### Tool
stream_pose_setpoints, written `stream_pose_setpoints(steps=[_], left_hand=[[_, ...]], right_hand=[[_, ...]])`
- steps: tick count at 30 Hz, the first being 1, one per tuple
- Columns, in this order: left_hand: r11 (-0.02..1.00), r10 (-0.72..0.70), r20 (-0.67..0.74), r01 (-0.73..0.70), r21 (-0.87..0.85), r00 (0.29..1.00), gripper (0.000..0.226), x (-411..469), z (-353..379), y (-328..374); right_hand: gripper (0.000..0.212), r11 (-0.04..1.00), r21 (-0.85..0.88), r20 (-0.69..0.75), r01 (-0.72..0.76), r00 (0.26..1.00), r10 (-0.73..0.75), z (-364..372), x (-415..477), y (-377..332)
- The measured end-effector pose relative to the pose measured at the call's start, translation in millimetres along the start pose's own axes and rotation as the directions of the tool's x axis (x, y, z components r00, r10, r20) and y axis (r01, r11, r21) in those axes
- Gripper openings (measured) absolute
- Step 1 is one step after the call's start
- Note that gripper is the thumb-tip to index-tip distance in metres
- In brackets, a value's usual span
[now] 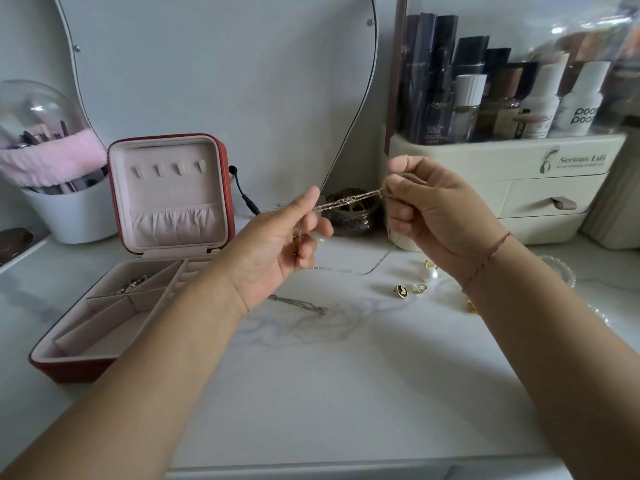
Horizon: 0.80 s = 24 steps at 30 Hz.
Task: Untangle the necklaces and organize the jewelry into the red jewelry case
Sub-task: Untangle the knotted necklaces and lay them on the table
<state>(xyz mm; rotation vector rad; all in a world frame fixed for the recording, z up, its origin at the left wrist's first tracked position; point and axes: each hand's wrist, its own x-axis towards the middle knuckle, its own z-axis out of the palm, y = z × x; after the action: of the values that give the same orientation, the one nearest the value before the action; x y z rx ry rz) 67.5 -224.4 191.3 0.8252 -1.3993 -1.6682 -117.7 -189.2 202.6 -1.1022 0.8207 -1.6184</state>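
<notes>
Necklace seemingly pinched: left hand, right hand

Jewelry case left of earrings on table.

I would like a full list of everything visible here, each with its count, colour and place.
red jewelry case: one, red with pink lining, open, table left.
piece in case: one, dark metal, a rear compartment.
gold necklace: one, gold, stretched between both hands.
silver chain: one, silver, table under left hand.
pearl earring: one, white, table near right wrist.
black oval piece: one, black and gold, beside the pearl earring.
brown jar: one, brown, behind the necklace.
cosmetic organizer: one, cream, back right, bottles on top.
white cup: one, white, back left, holds brushes.
left hand: one, pinches the necklace on the left.
right hand: one, pinches it on the right.
</notes>
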Motion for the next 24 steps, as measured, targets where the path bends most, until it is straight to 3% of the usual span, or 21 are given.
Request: stream_pose_setpoints(steps=[5,7,10,13,15,18,21,24], left_hand=[[0.981,-0.010,-0.067,-0.003,-0.193,0.998,0.036,2.3,-8.3,4.8],[0.982,0.007,-0.059,-0.018,-0.189,0.998,0.036,1.7,-9.2,5.1],[0.997,0.046,-0.095,-0.052,-0.062,0.994,0.031,3.7,-8.4,-0.8],[0.990,0.088,-0.200,-0.064,0.125,0.976,0.050,7.5,-9.5,-9.3],[0.975,0.107,-0.265,-0.049,0.219,0.958,0.050,9.0,-9.5,-12.6],[0.957,0.130,-0.281,-0.047,0.285,0.951,0.039,9.0,-9.6,-13.6],[0.951,0.084,-0.221,-0.012,0.310,0.972,0.035,4.9,-9.0,-11.1],[0.944,0.011,-0.140,0.036,0.328,0.990,0.038,4.7,-9.4,-11.6]], right_hand=[[0.023,0.949,-0.307,-0.046,0.077,0.994,-0.095,0.3,0.7,5.8],[0.023,0.926,-0.370,-0.053,0.068,0.994,-0.094,1.2,0.2,7.8],[0.020,0.937,-0.345,-0.046,0.051,0.996,-0.071,1.8,-0.9,7.0],[0.018,0.950,-0.305,-0.006,0.060,0.998,-0.065,2.2,-2.1,3.5],[0.019,0.937,-0.335,0.026,0.097,0.995,-0.094,4.8,-3.5,2.5],[0.022,0.860,-0.471,0.060,0.197,0.980,-0.191,7.2,-5.0,3.4],[0.026,0.715,-0.638,0.064,0.287,0.945,-0.322,5.2,-4.8,4.5],[0.028,0.663,-0.679,0.032,0.315,0.915,-0.403,3.3,-4.0,3.6]])
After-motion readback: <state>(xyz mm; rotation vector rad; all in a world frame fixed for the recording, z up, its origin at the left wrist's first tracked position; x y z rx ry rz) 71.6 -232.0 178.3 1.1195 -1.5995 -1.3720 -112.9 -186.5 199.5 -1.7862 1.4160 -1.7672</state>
